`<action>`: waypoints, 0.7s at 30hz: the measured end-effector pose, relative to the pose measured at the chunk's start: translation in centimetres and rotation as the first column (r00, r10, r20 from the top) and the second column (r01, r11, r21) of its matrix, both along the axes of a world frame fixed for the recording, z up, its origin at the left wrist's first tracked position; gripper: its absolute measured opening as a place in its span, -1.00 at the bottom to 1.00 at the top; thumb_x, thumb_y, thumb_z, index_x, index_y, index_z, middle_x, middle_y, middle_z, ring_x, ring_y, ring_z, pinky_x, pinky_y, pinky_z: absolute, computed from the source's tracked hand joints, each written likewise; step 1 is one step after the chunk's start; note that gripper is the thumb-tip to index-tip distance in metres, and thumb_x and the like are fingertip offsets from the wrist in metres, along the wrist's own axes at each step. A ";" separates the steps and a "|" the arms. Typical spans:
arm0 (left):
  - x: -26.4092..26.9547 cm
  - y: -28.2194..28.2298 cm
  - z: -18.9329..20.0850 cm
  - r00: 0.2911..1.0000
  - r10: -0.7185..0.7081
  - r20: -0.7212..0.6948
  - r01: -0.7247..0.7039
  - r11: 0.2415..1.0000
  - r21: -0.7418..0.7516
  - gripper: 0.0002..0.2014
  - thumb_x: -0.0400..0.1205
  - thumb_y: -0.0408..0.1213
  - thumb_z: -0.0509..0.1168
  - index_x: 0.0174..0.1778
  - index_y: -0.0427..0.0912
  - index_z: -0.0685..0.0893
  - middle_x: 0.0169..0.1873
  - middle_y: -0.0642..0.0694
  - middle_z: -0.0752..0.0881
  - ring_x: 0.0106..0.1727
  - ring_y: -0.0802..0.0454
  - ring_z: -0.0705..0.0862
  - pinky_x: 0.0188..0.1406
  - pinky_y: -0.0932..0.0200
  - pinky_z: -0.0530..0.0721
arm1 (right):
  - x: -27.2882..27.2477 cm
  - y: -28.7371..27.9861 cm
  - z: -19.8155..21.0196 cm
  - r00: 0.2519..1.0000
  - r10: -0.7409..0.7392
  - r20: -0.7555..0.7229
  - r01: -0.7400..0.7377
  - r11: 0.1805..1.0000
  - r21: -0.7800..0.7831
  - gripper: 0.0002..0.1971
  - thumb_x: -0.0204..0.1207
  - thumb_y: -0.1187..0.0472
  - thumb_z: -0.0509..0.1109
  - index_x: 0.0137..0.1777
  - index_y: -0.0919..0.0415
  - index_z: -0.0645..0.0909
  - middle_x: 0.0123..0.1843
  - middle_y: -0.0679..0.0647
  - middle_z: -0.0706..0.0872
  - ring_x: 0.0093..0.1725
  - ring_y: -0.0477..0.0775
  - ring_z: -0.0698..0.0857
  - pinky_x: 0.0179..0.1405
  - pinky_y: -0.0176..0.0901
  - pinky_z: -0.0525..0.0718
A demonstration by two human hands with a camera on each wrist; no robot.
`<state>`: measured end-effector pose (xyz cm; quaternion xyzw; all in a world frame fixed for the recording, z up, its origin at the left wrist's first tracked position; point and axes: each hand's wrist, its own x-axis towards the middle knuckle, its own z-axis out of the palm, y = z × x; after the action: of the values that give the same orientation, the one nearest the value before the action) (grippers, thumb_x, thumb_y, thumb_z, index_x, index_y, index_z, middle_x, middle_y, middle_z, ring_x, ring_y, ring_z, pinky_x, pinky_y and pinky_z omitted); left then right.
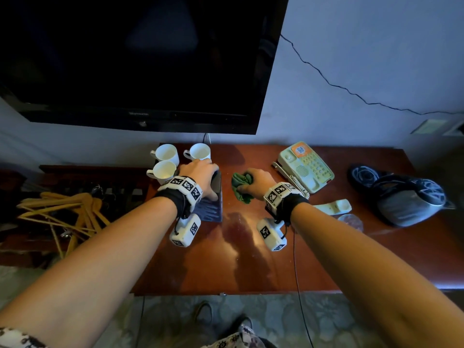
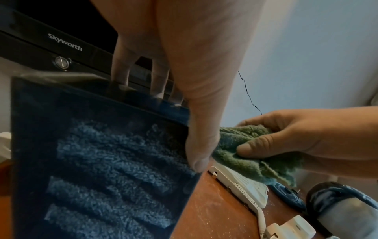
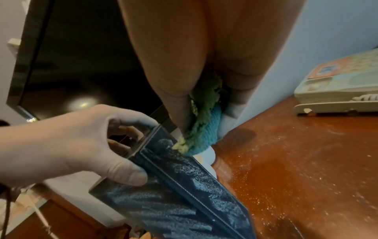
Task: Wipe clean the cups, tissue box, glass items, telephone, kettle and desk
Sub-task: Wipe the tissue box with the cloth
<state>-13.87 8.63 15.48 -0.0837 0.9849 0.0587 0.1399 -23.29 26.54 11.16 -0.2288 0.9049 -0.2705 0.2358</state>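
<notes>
The left hand (image 1: 200,175) was clamped on a dark blue dusty box (image 1: 212,205) with pale wipe streaks on it, thumb on one side and fingers (image 2: 120,67) curled over its top edge. The box sat on the reddish-brown wooden surface (image 1: 226,267), tipped up on one edge. The right hand (image 1: 256,183) was wrapped tight round a bunched green cloth (image 1: 240,187), with the thumb pressed into it. From the right wrist camera, the cloth touched the top corner of the box. The two hands were near each other but apart. Three white cups with handles (image 1: 167,162) stood close together just beside the box, at the back of the surface. On the far side of the cloth from the box lay a pale green push-button telephone (image 1: 305,167), and its handset (image 1: 334,206) was off the cradle, lying nearer the front edge. Past the telephone, well apart from the box, stood a dark kettle with a silver body (image 1: 406,199), with a round dark blue base (image 1: 364,175) next to it. White dusty specks were spread on the surface near the box. A big black television (image 1: 140,59) hung on the wall above the box. Some yellow wooden hangers (image 1: 62,212) lay in a heap lower down, off the surface on the cups' side.
</notes>
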 end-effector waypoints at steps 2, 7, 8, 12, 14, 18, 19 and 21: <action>-0.1 -0.1 0.4 0.998 0.023 -0.051 -0.020 0.999 0.050 -0.35 0.19 0.22 0.65 0.08 0.00 0.61 -0.03 0.03 0.57 0.01 -0.12 0.64 -0.10 -0.16 0.72 | -0.4 0.3 0.1 0.997 -0.075 -0.003 0.075 0.997 -0.018 -0.69 0.42 0.11 0.57 0.12 0.16 0.67 0.04 0.14 0.77 0.02 0.17 0.75 0.02 -0.05 0.73; 0.2 -0.5 1.1 0.982 0.101 -0.158 -0.071 0.980 0.185 -0.29 0.24 0.19 0.66 0.15 -0.07 0.54 -0.02 0.04 0.52 0.01 -0.10 0.58 -0.02 -0.13 0.67 | -1.1 0.5 0.9 0.977 -0.212 -0.009 0.208 0.964 -0.169 -0.89 0.44 0.12 0.51 -0.08 -0.03 0.66 -0.14 0.06 0.75 -0.12 0.13 0.71 -0.16 -0.18 0.61; 0.4 -0.6 0.9 0.981 0.115 -0.156 -0.080 0.974 0.213 -0.27 0.24 0.17 0.68 0.18 -0.11 0.53 0.00 0.02 0.53 0.01 -0.11 0.58 0.01 -0.15 0.67 | -1.0 0.4 1.1 0.973 -0.232 0.003 0.228 0.951 -0.209 -0.89 0.44 0.13 0.51 -0.07 -0.04 0.68 -0.14 0.05 0.76 -0.11 0.11 0.72 -0.13 -0.17 0.65; 1.6 -0.8 -1.1 0.975 0.168 -0.143 -0.120 0.948 0.293 -0.21 0.21 0.12 0.71 0.22 -0.13 0.52 0.12 -0.06 0.61 0.11 -0.15 0.64 0.08 -0.13 0.67 | 0.0 -0.6 1.6 0.974 -0.224 0.027 0.222 0.932 -0.287 -0.79 0.45 0.17 0.51 0.08 0.01 0.73 -0.05 0.08 0.79 -0.05 0.08 0.73 -0.06 -0.18 0.66; 2.1 -0.8 -1.9 0.970 0.201 -0.138 -0.145 0.931 0.335 -0.19 0.23 0.09 0.72 0.30 -0.17 0.55 0.20 -0.09 0.60 0.21 -0.14 0.61 0.18 -0.08 0.62 | 0.8 -1.2 1.8 0.976 -0.213 0.040 0.214 0.922 -0.322 -0.78 0.45 0.19 0.52 0.09 0.03 0.73 -0.05 0.09 0.79 -0.04 0.09 0.75 -0.03 -0.11 0.72; 2.7 -1.1 -2.6 0.963 0.233 -0.138 -0.163 0.906 0.391 -0.17 0.28 0.07 0.70 0.39 -0.26 0.60 0.29 -0.17 0.58 0.32 -0.17 0.55 0.30 -0.02 0.53 | 2.7 -2.9 1.7 0.990 -0.138 -0.018 0.123 0.929 -0.349 -0.82 0.46 0.20 0.51 0.06 0.10 0.73 -0.12 0.04 0.75 -0.12 0.03 0.70 -0.11 -0.20 0.63; 2.8 -1.2 -2.6 0.960 0.241 -0.141 -0.165 0.898 0.407 -0.17 0.28 0.05 0.70 0.40 -0.26 0.60 0.30 -0.18 0.59 0.34 -0.17 0.55 0.31 -0.01 0.52 | 3.1 -3.4 1.7 0.993 -0.116 -0.033 0.096 0.929 -0.358 -0.83 0.46 0.21 0.50 0.05 0.11 0.72 -0.13 0.04 0.74 -0.13 0.02 0.69 -0.13 -0.22 0.60; 3.1 -1.3 -2.6 0.956 0.250 -0.153 -0.162 0.884 0.438 -0.20 0.27 -0.02 0.72 0.38 -0.27 0.63 0.29 -0.20 0.61 0.34 -0.19 0.56 0.32 -0.02 0.53 | 3.8 -4.2 1.7 0.993 -0.095 -0.068 0.064 0.926 -0.371 -0.82 0.47 0.22 0.48 0.07 0.13 0.71 -0.07 0.06 0.76 -0.10 0.05 0.70 -0.09 -0.18 0.62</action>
<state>-10.77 7.34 12.92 -0.1497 0.9434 0.2924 0.0454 -19.54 22.32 12.83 -0.2433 0.8558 -0.4349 0.1390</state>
